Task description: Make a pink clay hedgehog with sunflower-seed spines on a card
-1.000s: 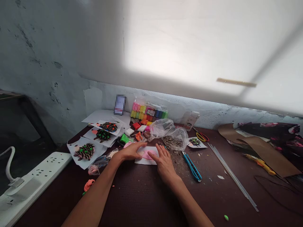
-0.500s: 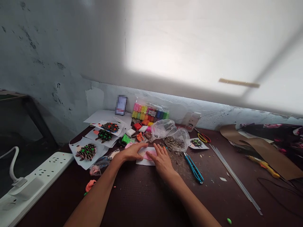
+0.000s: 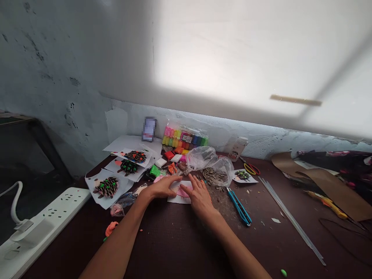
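A small white sheet of paper (image 3: 173,200) lies on the dark table between my hands, with a flat patch of pink clay (image 3: 183,193) on it. My left hand (image 3: 166,186) rests at the paper's left edge, thumb and fingers apart. From the right, my right hand (image 3: 200,195) reaches over the paper with fingers stretched out, its thumb touching the pink clay. Just beyond my right hand is a clear plastic bag of striped sunflower seeds (image 3: 213,175). Packets of coloured clay, among them a green one (image 3: 155,171), lie behind my left hand.
At left lie papers with seed-covered hedgehogs (image 3: 107,187) and a white power strip (image 3: 49,221). To the right are a blue utility knife (image 3: 240,207), scissors (image 3: 250,167), clear glue sticks (image 3: 292,221) and a yellow glue gun (image 3: 328,203). A bottle (image 3: 238,149) and phone (image 3: 149,129) stand along the wall.
Both hands stay almost where they were over the paper. The view has shifted very slightly.
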Available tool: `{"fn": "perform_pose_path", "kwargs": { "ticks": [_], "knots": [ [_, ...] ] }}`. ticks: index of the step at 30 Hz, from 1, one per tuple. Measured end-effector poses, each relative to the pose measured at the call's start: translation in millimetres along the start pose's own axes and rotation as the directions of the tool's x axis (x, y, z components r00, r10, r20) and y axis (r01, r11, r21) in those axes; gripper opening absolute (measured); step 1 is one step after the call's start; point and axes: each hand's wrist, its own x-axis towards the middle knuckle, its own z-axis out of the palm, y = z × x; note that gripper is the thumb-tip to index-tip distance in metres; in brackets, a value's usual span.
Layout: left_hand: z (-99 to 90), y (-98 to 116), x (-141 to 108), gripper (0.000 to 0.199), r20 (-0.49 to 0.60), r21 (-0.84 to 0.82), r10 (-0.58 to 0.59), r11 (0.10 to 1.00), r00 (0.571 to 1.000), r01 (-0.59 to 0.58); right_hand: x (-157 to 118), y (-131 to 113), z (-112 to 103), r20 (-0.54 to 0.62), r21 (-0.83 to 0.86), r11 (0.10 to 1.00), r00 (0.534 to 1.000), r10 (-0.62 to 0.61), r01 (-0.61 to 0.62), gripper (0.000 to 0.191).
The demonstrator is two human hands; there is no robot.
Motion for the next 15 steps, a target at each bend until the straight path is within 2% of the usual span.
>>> {"fn": "perform_pose_path", "kwargs": {
  "ticks": [5,11,15],
  "knots": [
    [-0.2,-1.0,0.2,0.077,0.013,0.013,-0.005,1.0,1.0,0.005,-9.2,-1.4,-1.8,0.027,-0.005,1.0,0.999,-0.03,0.03,0.048],
    [0.8,-2.1,1.0,0.079,0.017,0.041,-0.024,0.999,1.0,0.023,-12.9,11.7,-6.0,0.047,-0.019,0.989,0.988,0.149,-0.148,0.051],
    [1.7,-3.6,1.8,0.079,0.014,0.05,-0.034,0.998,0.999,0.033,-16.7,12.2,-6.6,0.073,-0.025,0.99,0.988,0.139,-0.138,0.053]
  ]
}}
